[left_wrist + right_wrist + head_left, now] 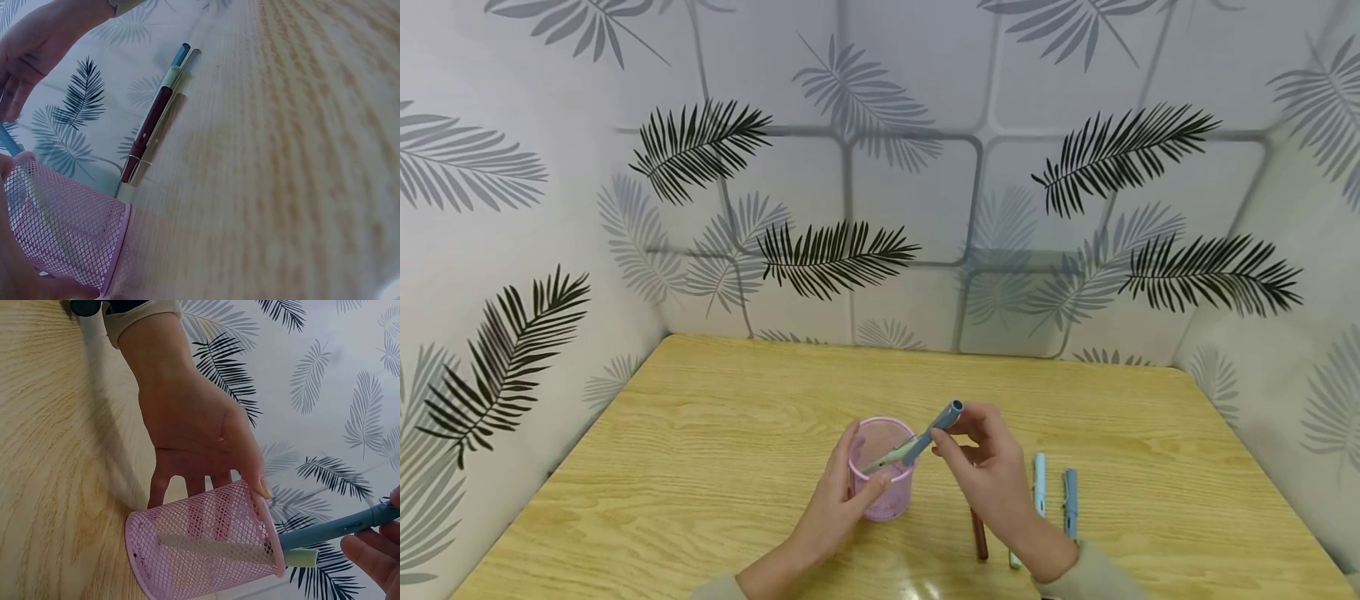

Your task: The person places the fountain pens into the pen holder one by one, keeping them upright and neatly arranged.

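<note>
Blue pen [934, 431], pinched between thumb and fingers of the right hand [994, 467] at the cup's 3 o'clock, slants up toward 1 o'clock, its lower end at the mouth of the pink mesh cup [889, 502]. Left hand [838, 504] clasps the cup from 8 o'clock, thumb near the rim, while a pale green pen [891, 456] leans inside. On the wooden table [662, 467], a dark red pen [980, 537] lies toward 4 o'clock, with a light blue pen [1039, 483] and a second blue pen [1071, 500] farther out toward 3 o'clock.
</note>
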`<action>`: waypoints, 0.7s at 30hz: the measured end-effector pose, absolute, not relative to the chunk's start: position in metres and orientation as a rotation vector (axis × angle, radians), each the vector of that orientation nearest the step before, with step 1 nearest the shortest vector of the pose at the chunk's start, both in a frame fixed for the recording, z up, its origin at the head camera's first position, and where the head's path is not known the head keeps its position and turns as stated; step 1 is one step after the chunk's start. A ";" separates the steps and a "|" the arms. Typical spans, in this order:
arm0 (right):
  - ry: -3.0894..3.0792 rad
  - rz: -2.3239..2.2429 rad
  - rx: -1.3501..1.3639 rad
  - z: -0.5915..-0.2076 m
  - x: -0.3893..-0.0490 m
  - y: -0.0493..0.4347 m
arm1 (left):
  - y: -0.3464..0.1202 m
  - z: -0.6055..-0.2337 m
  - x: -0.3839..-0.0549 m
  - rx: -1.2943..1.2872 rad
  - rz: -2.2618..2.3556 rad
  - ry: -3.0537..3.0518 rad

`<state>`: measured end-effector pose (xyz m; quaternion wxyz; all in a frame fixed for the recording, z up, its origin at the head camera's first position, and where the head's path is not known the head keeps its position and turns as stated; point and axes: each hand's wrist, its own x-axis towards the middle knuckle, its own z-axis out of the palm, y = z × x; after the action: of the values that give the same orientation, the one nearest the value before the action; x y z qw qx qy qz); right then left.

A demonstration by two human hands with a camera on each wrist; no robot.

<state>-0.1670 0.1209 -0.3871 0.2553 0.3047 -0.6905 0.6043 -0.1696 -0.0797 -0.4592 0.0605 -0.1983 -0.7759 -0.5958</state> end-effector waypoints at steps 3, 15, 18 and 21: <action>-1.897 1.605 0.825 -0.386 -0.164 0.119 | -0.079 -0.459 -0.170 -0.597 -1.800 -2.347; -2.051 1.387 0.740 -0.375 -0.150 0.116 | -0.078 -0.458 -0.170 -0.598 -1.790 -2.339; -2.069 1.365 0.731 -0.379 -0.151 0.116 | -0.078 -0.457 -0.169 -0.594 -1.795 -2.342; -2.086 1.366 0.724 -0.382 -0.153 0.115 | -0.078 -0.459 -0.169 -0.583 -1.801 -2.348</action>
<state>-0.1531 0.1152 -0.3824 0.2694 0.2685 -0.7737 0.5068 -0.1695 -0.0781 -0.4586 0.0624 -0.1929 -0.7770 -0.5960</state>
